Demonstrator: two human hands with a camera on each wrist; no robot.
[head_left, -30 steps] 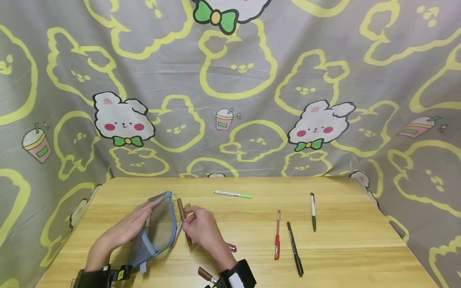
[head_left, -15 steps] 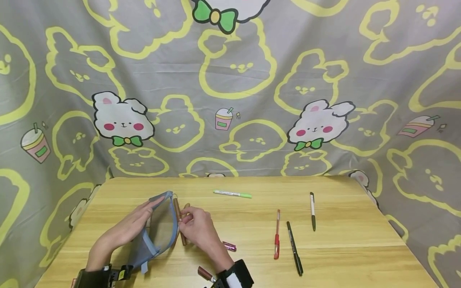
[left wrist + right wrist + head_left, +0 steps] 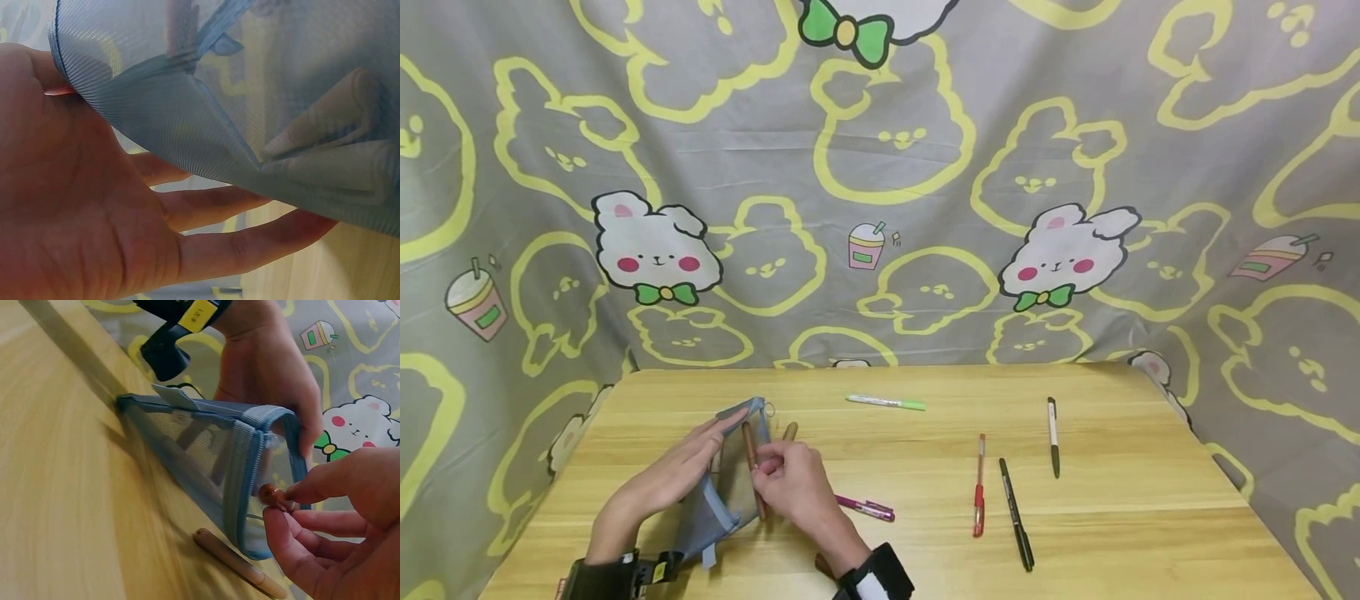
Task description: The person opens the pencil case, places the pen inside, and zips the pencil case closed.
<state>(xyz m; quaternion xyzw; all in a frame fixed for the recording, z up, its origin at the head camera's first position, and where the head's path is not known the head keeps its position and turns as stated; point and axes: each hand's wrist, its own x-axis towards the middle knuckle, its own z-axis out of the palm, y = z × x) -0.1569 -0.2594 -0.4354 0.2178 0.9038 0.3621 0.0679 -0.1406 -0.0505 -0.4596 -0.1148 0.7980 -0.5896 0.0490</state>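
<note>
A blue zippered mesh pouch stands tilted on the table at left, its mouth spread to the right. My left hand holds it by the upper rim, fingers stretched along its outside. Through the mesh in the left wrist view, slim pale things lie inside. With thumb and fingertips my right hand pinches a brown pen at the pouch's mouth; its rounded end faces the right wrist camera. Just outside the mouth, another brown pen lies on the table.
A purple pen lies right of my right wrist, and a brown-capped one is partly under that wrist. Farther off are a green-capped marker, a red pen, a black pen and a white-and-black pen.
My right hand has moved left, bringing the brown pen from beside the pouch to its mouth. More of the purple pen shows. My left hand stays on the pouch, almost unmoved.
</note>
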